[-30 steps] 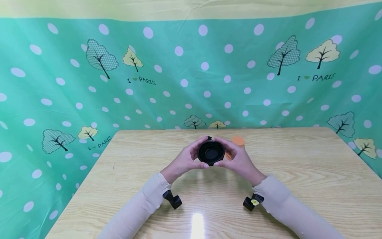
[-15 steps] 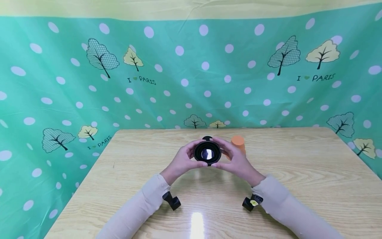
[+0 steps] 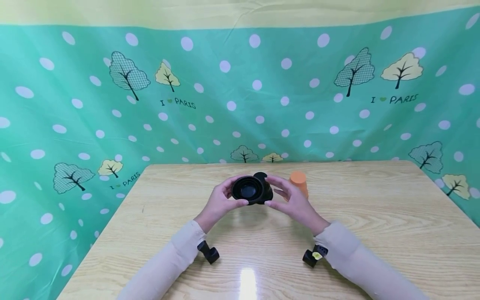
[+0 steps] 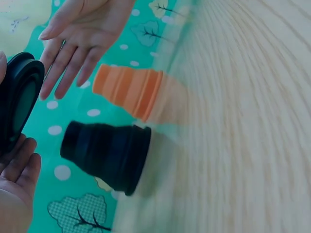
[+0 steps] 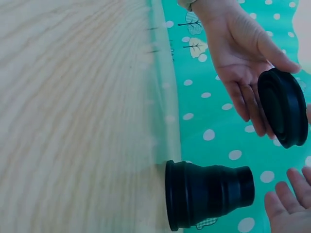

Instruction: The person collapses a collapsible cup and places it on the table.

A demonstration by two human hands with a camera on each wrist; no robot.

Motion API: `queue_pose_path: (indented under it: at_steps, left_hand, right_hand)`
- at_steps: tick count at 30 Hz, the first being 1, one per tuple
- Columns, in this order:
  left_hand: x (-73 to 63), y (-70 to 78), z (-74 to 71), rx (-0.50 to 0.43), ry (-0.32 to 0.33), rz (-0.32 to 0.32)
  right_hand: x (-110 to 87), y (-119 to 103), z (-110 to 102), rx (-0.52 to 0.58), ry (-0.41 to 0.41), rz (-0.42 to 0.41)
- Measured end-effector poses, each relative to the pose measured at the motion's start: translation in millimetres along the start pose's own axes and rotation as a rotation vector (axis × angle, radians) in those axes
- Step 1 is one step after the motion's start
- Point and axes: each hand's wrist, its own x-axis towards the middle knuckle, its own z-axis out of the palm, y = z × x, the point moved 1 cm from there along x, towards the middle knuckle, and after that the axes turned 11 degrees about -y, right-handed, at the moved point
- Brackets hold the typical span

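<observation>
My left hand (image 3: 220, 202) pinches a collapsed black folding cup (image 3: 247, 189) by its edge, thumb at the near side and fingers at the far side. The flattened cup is held up above the table, its ringed hollow facing me. To the right of it, my right hand (image 3: 294, 200) has its fingers spread and grips nothing. A second black folding cup (image 5: 209, 191), extended, stands upside down on the table behind the held one, which partly covers it in the head view. An extended orange folding cup (image 4: 129, 90) stands beside it, also upside down, partly behind my right hand in the head view.
The pale wooden table (image 3: 168, 246) spreads out around the hands, its far edge meeting a green dotted curtain (image 3: 210, 104). Black wrist cameras (image 3: 208, 252) hang below the cuffs. A light reflection shows near the front.
The collapsed black cup has shifted left and turned with my left hand. My right hand has let go of it, and more of the standing black and orange cups shows.
</observation>
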Motion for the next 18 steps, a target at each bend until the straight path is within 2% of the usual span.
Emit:
queue_pose_path:
  at_steps: [6, 13, 18]
  left_hand:
    - [-4.1, -7.7, -10.9, 0.011, 0.072, -0.027]
    - [-6.1, -19.0, -22.0, 0.062, 0.186, -0.108]
    - [-4.8, -28.6, -27.8, 0.054, 0.214, -0.152]
  right_hand:
    - [2.9, 7.8, 4.9, -0.017, 0.048, 0.054]
    - [8.9, 12.1, 8.0, 0.028, 0.123, 0.162]
    - [16.7, 17.2, 11.9, 0.058, 0.187, 0.212]
